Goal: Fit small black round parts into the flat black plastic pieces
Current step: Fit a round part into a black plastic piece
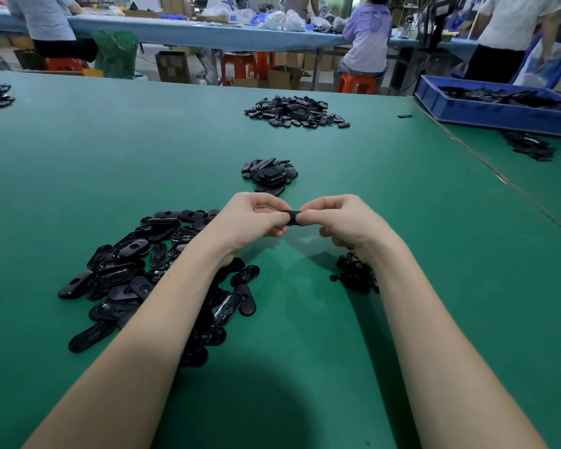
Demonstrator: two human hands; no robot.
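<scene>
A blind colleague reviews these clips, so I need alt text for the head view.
Two bare hands, left hand and right hand, pinch one flat black piece between them above a green table. A heap of flat black pieces lies under the left forearm and a small pile of round parts under the right wrist.
</scene>
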